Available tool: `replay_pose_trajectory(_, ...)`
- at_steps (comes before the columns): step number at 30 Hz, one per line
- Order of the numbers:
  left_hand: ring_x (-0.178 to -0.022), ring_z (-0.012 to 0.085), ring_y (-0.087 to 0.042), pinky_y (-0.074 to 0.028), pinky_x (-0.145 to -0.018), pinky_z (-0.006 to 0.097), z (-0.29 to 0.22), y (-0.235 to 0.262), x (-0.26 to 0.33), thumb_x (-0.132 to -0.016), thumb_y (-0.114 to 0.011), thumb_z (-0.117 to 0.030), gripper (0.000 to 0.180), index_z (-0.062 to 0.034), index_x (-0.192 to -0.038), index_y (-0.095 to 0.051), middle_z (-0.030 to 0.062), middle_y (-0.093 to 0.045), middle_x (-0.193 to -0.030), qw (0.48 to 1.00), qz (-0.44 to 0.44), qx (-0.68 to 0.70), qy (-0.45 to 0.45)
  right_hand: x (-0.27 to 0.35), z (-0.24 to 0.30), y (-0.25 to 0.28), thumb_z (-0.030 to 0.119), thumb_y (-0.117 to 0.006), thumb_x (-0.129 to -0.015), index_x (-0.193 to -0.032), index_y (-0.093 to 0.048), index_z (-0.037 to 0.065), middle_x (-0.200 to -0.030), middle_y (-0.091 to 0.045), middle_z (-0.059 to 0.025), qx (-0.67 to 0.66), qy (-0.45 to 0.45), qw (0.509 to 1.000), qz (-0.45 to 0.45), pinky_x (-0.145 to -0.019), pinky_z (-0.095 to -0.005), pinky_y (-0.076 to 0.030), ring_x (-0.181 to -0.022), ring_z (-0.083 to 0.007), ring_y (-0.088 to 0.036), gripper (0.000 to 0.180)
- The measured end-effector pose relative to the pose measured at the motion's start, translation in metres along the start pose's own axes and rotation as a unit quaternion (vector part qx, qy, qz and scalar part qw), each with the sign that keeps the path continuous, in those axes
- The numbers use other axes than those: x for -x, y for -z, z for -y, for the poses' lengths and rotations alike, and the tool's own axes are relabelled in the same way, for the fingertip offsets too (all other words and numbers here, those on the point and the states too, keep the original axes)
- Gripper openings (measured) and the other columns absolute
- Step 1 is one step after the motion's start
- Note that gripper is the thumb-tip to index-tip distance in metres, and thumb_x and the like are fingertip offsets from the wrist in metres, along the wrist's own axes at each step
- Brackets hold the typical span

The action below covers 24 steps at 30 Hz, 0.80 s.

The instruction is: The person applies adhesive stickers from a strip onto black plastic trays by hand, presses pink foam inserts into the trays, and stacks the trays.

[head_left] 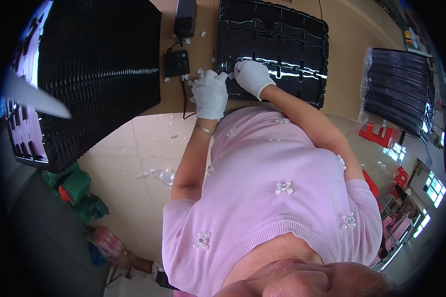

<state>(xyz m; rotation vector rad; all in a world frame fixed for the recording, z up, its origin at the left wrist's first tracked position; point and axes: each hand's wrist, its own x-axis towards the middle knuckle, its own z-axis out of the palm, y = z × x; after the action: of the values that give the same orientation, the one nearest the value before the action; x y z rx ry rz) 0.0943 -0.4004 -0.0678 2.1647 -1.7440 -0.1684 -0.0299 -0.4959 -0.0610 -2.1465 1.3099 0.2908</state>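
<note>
While left hand (210, 96) flanks tray (280, 47) edge, right hand (255, 78) atop, bare cardboard (347, 64) rightward

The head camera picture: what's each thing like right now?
Left hand: gloved, fingers bent
Right hand: gloved, fingers curled
Black tray: lying on cardboard
Left-side black trays: stacked high
Right-side black trays: stacked
Small black box: cable attached
White bits: scattered
Clear plastic: crumpled

The pale tiled floor (114, 153), laid in large squares, lies below a brown, cardboard-covered counter (346, 64). On the far right, gridded windows (435, 190) glow bright white, while a dark grey ribbed surface (49, 227) fills the lower left.
</note>
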Motion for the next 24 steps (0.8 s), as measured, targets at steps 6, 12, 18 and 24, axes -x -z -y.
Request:
replay_pose_trajectory(6,-0.087,0.0232,-0.057,-0.044,-0.069,0.039,-0.013,0.006,-0.002,-0.074,-0.063,-0.013,0.022,-0.0148,-0.096,-0.066,0.0062,-0.056,-0.088,0.970,0.160,-0.129,-0.127,-0.002,-0.004,-0.007,0.026,-0.054,-0.085,-0.089,-0.070,0.011,-0.085,-0.068,-0.0143,0.011,0.005,1.000,-0.024,-0.075,-0.0428,-0.050,-0.083,-0.0326,-0.065,0.022)
replay_pose_trajectory(12,-0.087,0.0227,-0.058,-0.044,-0.069,0.039,-0.016,0.007,-0.006,-0.078,-0.061,-0.015,0.019,-0.0128,-0.096,-0.064,0.0060,-0.058,-0.089,0.957,0.211,-0.148,-0.133,-0.001,-0.003,-0.008,0.026,-0.053,-0.086,-0.088,-0.070,0.010,-0.085,-0.068,-0.0141,0.013,0.003,1.000,-0.013,-0.075,-0.0431,-0.050,-0.084,-0.0330,-0.065,0.023)
replay_pose_trajectory(18,-0.086,0.0225,-0.059,-0.043,-0.069,0.039,-0.023,0.000,-0.003,-0.081,-0.056,-0.016,0.018,-0.0100,-0.097,-0.064,0.0070,-0.059,-0.088,0.967,0.186,-0.144,-0.098,-0.001,0.000,-0.001,0.024,-0.056,-0.084,-0.091,-0.069,0.008,-0.089,-0.068,-0.0157,0.007,-0.002,1.000,-0.006,-0.077,-0.0431,-0.051,-0.086,-0.0334,-0.066,0.021)
replay_pose_trajectory(24,-0.088,0.0213,-0.059,-0.042,-0.070,0.038,-0.026,0.001,-0.002,-0.085,-0.054,-0.018,0.019,-0.0109,-0.100,-0.064,0.0056,-0.060,-0.092,0.944,0.257,-0.173,-0.113,-0.003,-0.003,-0.005,0.024,-0.054,-0.084,-0.085,-0.069,0.009,-0.085,-0.067,-0.0155,-0.003,0.003,1.000,-0.009,-0.075,-0.0437,-0.050,-0.083,-0.0336,-0.065,0.021)
